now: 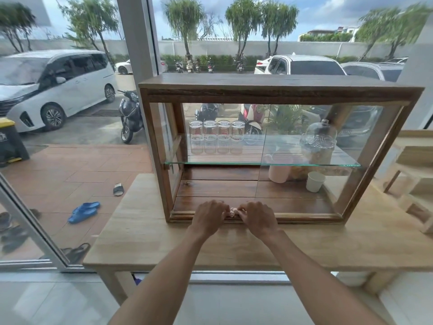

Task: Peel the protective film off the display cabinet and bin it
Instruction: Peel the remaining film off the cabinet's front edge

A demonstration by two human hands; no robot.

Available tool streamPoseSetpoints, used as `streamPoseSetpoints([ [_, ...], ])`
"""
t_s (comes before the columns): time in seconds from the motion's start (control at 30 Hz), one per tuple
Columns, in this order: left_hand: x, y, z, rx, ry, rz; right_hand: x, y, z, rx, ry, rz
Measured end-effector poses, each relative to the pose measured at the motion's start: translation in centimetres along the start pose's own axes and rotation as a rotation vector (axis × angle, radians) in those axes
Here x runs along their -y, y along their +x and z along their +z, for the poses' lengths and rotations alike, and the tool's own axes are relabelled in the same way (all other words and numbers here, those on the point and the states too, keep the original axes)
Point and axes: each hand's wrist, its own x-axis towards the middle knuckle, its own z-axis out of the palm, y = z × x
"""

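Observation:
A dark wooden display cabinet (278,89) with glass front panels stands on a light wooden table (145,233). Both my hands rest at the middle of its bottom front rail. My left hand (208,216) and my right hand (257,218) have their fingers curled, pinching a small crumpled bit of clear film (232,211) between them. The film on the glass itself is too transparent to tell apart from the panes. A vertical seam (263,148) runs down the glass near the middle.
Inside the cabinet, several upturned glasses (216,139) and a glass dome (318,141) sit on a glass shelf; a pink mug (278,172) and a white paper cup (315,181) stand below. A wooden rack (414,165) stands right. A large window is behind. No bin indoors is visible.

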Motion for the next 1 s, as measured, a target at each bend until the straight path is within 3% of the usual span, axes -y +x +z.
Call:
streamPoseSetpoints([
  [0.17,-0.1,0.1,0.1,0.005,0.040,0.035,-0.2,-0.1,0.2,-0.025,0.073,0.025],
  [0.37,0.6,-0.7,0.1,-0.071,-0.059,-0.041,0.0,-0.3,0.0,-0.057,0.140,0.048],
  [0.47,1.1,-1.0,-0.7,-0.136,-0.155,-0.151,0.6,-0.2,0.1,-0.043,0.254,0.100],
  [0.63,3.6,-2.1,-3.0,-0.071,-0.438,-0.424,2.7,0.8,0.4,0.035,0.496,0.161],
  [0.77,6.2,-4.8,-5.8,-0.080,-0.600,-0.542,6.2,1.4,1.1,0.109,0.635,0.158],
  [1.0,11.2,-12.9,-10.8,-0.180,-0.674,-0.729,15.2,0.1,2.2,0.336,0.855,0.047],
])
